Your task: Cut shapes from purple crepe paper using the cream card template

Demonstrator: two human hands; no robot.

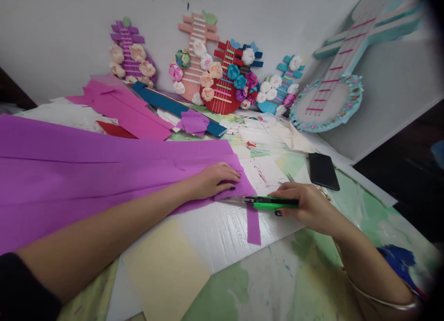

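Observation:
A long sheet of purple crepe paper (159, 166) stretches in from the left and ends near the middle of the table. My left hand (219, 178) lies flat on its right end, fingers extended and pressing it down. In my right hand (307, 203) is a green and black utility knife (272, 202), its blade pointing left at the paper's lower edge, close to my left thumb. A narrow purple strip (254, 226) hangs down from under the knife onto a white board (222, 247). Thin metal tips (290, 177) show behind my right hand; what they belong to is hidden.
A black phone (323, 171) lies beyond my right hand. Pink paper (125, 109), a blue strip (166, 101) and purple scraps (193, 122) lie behind the sheet. Several flower-decorated paper guitars (224, 92) lean on the wall. A yellowish card (168, 268) lies in front.

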